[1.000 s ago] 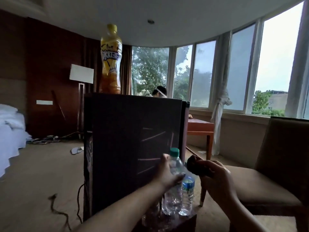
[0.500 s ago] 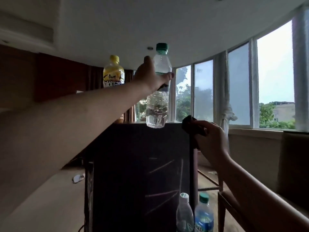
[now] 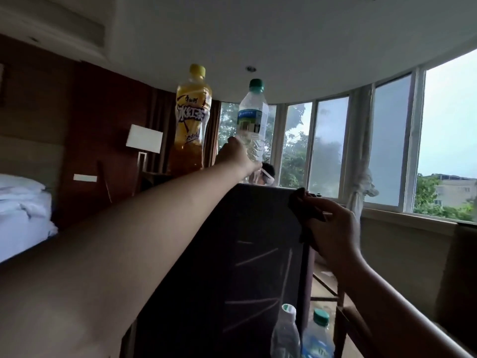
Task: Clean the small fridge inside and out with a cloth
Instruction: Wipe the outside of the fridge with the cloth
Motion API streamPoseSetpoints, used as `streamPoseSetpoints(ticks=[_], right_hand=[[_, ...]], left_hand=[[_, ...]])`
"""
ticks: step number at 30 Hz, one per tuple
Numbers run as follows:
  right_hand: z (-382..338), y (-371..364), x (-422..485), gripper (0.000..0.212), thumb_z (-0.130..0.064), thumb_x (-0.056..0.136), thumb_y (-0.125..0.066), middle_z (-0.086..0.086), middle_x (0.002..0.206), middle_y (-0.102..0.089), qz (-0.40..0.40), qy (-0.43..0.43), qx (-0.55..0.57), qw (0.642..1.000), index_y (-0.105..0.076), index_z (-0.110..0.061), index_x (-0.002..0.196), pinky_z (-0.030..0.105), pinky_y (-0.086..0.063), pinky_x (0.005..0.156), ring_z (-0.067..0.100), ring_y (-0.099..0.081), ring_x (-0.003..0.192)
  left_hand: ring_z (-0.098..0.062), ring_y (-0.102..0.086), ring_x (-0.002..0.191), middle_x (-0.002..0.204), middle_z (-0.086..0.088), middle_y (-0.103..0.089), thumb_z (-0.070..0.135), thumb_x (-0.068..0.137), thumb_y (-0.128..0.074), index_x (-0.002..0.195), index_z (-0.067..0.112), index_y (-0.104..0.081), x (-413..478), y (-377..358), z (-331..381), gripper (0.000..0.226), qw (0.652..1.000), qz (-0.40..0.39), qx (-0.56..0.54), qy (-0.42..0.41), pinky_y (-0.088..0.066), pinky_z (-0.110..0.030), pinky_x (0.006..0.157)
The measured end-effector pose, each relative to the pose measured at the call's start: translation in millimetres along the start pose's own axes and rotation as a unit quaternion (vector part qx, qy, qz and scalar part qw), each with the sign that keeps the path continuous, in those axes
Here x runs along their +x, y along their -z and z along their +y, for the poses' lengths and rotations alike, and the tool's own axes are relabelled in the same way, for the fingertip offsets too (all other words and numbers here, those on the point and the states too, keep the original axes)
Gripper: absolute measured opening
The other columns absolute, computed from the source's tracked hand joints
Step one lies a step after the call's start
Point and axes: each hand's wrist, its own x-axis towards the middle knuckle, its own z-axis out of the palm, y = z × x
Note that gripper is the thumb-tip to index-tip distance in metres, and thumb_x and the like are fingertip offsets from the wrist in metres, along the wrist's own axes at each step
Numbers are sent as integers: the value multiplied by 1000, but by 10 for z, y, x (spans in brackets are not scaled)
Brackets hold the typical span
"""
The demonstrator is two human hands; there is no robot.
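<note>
The small dark fridge fills the lower middle of the view, seen from low down. My left hand reaches over its top and grips the lower part of a clear water bottle with a green cap, held upright beside a yellow iced-tea bottle that stands on the fridge top. My right hand is at the fridge's upper right corner, closed on a dark cloth. Two more water bottles stand low at the fridge's right side.
A bed lies at the left, with a floor lamp by the dark wood wall. Curved windows run along the right. Another person's head shows behind the fridge. A chair stands at the right.
My left hand lifted the water bottle from beside the fridge up to the fridge top, next to the yellow bottle. My right hand with the cloth rose to the fridge's upper corner.
</note>
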Motion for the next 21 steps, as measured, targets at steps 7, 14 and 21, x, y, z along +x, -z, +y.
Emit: streamPoseSetpoints(ticks=[7,14,21], right_hand=[[-192,50,-216,32,-50,58,-76,-6,85,-75,-30,15,23,999,-72,-50,90,50,-59,68,20,-72,76],[372,-29,-1230,29,-44,59,-80,2,77,-74,-61,-99,9,993,-74,-41,87,48,-59,62,29,-71,68],[952,-185,-1949,19,-32,70,-85,-8,74,-71,-82,-194,-78,975,-74,-39,83,47,-60,65,10,-66,64]], left_hand=[[-32,-45,125,134,-21,-46,29,85,-66,137,-6,-36,-556,-73,-92,70,973,157,-40,-165,-38,-37,105],[-14,-57,87,90,0,-61,14,83,-55,94,8,-62,-2401,-652,-1172,14,962,39,-183,-198,-47,-29,81],[-17,-43,125,139,-3,-41,45,77,-75,140,13,-37,-3237,-1476,-1869,80,947,-290,-116,74,-31,-18,94]])
